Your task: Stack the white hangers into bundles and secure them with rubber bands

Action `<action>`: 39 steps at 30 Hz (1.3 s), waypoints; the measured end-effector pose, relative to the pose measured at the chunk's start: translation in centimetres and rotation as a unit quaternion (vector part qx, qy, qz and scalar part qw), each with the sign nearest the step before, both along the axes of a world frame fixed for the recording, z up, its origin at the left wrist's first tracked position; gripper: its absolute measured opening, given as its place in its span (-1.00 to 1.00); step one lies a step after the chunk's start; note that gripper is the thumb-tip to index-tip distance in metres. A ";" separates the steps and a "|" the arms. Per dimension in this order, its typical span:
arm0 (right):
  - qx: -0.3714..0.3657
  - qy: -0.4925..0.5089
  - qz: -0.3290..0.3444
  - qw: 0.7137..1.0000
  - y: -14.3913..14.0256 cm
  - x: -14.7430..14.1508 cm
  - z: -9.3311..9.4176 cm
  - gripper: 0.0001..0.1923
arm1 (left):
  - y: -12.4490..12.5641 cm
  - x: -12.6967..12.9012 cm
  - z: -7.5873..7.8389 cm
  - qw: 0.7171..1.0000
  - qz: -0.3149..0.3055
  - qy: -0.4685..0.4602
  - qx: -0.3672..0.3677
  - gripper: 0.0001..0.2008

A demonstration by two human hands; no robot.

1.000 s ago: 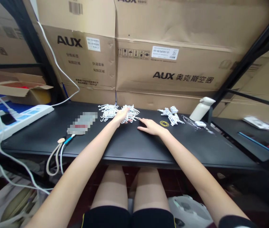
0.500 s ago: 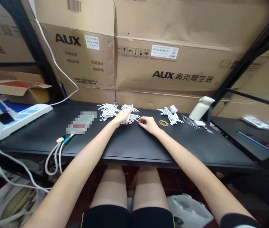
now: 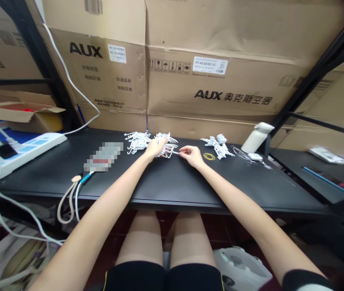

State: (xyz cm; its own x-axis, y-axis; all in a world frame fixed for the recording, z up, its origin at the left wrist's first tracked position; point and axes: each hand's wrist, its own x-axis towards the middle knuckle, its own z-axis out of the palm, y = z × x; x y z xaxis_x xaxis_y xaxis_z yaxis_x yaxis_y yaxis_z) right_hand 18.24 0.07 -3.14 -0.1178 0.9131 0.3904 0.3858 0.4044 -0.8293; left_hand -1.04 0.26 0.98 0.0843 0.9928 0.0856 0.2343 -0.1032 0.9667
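Hooks (image 3: 171,145) (white) lie clasped in left hand (image 3: 155,149); right hand (image 3: 192,155) pinches one's end.

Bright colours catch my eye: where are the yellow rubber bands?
In the head view, right of centre, the yellow rubber bands lie on the black tabletop between the right hand and the white bundles.

A pale bottle (image 3: 255,140) stands toward the right of the black worktop (image 3: 159,186); a white power strip (image 3: 28,151) lies at the left, printed cardboard (image 3: 172,95) behind.
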 end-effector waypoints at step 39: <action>-0.065 0.199 0.031 0.977 -0.1 3.0 3.1 -0.61 | -1.5 0.3 1.4 0.988 -0.129 0.069 0.045 -0.68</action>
State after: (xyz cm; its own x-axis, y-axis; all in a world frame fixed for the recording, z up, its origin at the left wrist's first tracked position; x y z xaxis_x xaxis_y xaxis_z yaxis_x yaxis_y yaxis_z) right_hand 21.24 0.00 -0.06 -0.0369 0.9542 0.2970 -0.0003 0.2971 -0.9548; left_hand -0.74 -1.21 2.43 0.3502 0.9258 0.1422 0.3178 -0.2603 0.9117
